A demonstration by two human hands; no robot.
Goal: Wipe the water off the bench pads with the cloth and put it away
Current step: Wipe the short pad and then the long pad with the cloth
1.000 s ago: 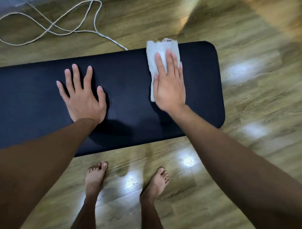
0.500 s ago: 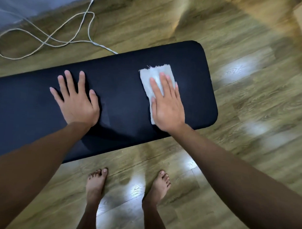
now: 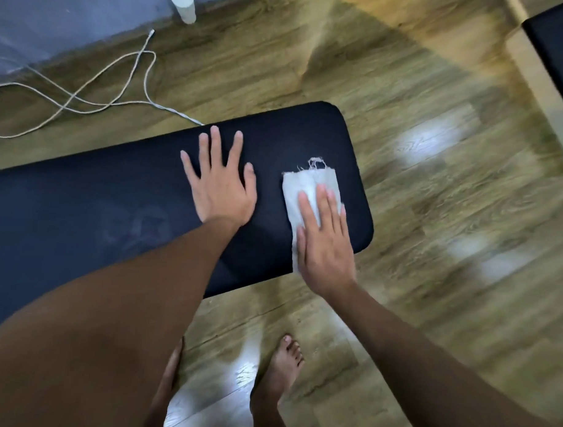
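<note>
Cloth [image 3: 306,195] is pressed flat on pad [image 3: 82,200] by right hand [image 3: 325,246], fingers straight; left hand [image 3: 222,192] is laid beside, fingers spread.

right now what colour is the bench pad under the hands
The padded bench pad is matte black or very dark navy, unpatterned, seen in the head view.

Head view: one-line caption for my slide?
Right hand presses white cloth on dark bench pad; left hand braces flat.

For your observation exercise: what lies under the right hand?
The cloth, pressed flat on the bench pad by the right hand. The cloth's covered part and any water beneath cannot be seen.
</note>
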